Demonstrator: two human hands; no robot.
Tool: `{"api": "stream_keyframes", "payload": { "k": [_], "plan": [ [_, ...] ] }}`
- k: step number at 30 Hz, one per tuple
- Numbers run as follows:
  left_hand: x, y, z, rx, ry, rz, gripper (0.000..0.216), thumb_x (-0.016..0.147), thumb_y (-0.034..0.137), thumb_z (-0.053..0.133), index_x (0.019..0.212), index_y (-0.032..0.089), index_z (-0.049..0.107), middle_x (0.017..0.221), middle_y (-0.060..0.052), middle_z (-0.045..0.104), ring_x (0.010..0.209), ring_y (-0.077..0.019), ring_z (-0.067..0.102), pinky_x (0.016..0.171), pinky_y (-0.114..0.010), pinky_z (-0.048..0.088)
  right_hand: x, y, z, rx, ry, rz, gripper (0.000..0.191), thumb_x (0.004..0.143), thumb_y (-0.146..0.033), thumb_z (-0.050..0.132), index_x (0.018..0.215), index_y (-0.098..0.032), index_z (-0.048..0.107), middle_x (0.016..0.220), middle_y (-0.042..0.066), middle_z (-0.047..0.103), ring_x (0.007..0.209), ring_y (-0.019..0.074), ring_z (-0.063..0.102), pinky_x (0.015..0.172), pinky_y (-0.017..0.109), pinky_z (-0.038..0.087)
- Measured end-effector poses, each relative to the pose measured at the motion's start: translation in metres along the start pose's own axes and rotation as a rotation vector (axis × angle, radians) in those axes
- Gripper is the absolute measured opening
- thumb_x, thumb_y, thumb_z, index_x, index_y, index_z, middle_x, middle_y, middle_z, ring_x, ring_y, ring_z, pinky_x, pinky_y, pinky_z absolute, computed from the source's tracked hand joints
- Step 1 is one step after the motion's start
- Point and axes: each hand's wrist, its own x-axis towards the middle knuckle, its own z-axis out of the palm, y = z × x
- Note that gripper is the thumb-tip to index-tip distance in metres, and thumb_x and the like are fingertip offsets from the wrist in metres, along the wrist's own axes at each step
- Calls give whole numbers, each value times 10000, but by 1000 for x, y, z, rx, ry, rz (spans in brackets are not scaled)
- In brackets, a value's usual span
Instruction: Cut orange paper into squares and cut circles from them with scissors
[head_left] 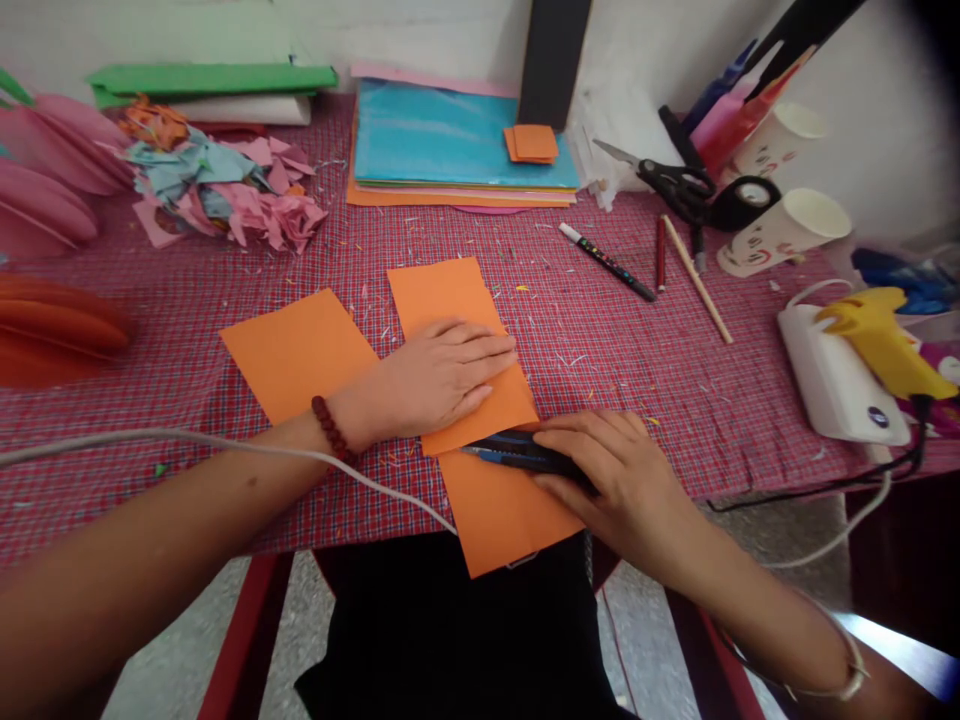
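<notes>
My left hand (442, 375) lies flat with fingers stretched on a sheet of orange paper (442, 285). In my right hand (622, 480) is a black and blue utility knife (517, 452), its tip end pointing left along the near edge of that sheet. Beneath the knife, a lower piece of orange paper (495, 520) reaches past the table's front edge. Whether the two pieces are joined is hidden by the knife and hand. Another orange sheet (300, 345) lies to the left, partly under my left wrist.
Crumpled paper scraps (225, 190) and pink paper shapes (67, 150) sit at the left. Behind are stacked coloured sheets (435, 130). To the right are a marker (607, 262), scissors (667, 180), paper cups (787, 230) and a yellow glue gun (885, 335). A white cable (247, 447) crosses my left forearm.
</notes>
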Motion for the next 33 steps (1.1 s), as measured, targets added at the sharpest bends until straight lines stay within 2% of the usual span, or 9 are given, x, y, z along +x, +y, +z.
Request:
{"api": "stream_keyframes", "payload": {
  "k": [8, 16, 21, 33],
  "plan": [
    [0, 0, 2, 0, 12, -4, 459, 1004, 326, 331, 1415, 164, 459, 1500, -45, 452, 1341, -230, 408, 1135, -430, 254, 4, 6, 4, 95, -36, -22, 173, 933, -258, 591, 1093, -190, 588, 1058, 83, 681, 955, 232, 600, 817, 389, 436],
    [1, 0, 2, 14, 17, 9, 463, 1004, 335, 335, 1406, 149, 468, 1480, -63, 478, 1335, -231, 413, 1130, -417, 262, -13, 15, -9, 107, -88, -24, 224, 908, -231, 615, 1131, -223, 588, 1067, 71, 682, 932, 232, 619, 776, 385, 437],
    [1, -1, 3, 19, 39, 15, 452, 998, 331, 349, 1402, 170, 474, 1465, -62, 496, 1327, -231, 424, 1119, -417, 272, -22, 17, -8, 122, -82, 2, 259, 891, -222, 635, 1145, -229, 583, 1076, 67, 683, 962, 240, 628, 792, 397, 451],
    [0, -1, 3, 1, 41, 5, 450, 993, 326, 361, 1405, 183, 474, 1469, -63, 491, 1328, -234, 426, 1117, -430, 276, -19, 13, -5, 108, -35, 78, 245, 882, -223, 618, 1126, -240, 594, 1064, 72, 689, 972, 255, 638, 814, 421, 468]
  ]
}}
